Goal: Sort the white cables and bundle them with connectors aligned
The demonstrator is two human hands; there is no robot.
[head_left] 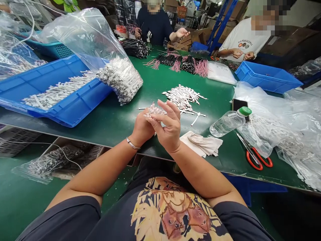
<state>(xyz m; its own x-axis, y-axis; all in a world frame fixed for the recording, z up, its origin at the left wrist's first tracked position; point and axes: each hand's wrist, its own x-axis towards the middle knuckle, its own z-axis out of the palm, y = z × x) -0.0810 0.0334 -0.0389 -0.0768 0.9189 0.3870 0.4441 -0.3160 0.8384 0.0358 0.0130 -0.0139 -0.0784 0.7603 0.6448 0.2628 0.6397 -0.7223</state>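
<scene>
My left hand [142, 125] is wrapped round a bundle of short white cables [155, 109], their ends fanned out at the top. Over this bundle is my right hand [170, 127], its thumb and forefinger closed at the near side of the cable ends and its other fingers raised apart. Whether a single cable is between those fingertips I cannot make out. Just beyond my hands, a loose pile of white cables [182, 95] lies on the green table [120, 124]. A few strays, including one white cable [196, 118], lie at its near edge.
On the left, a blue tray [82, 100] holds more cables beside a full plastic bag [122, 80]. To the right are a bottle [225, 123], a phone [239, 105], gloves [203, 142], red-handled scissors [254, 154] and bagged cables [283, 134]. Two people [156, 25] work across the table.
</scene>
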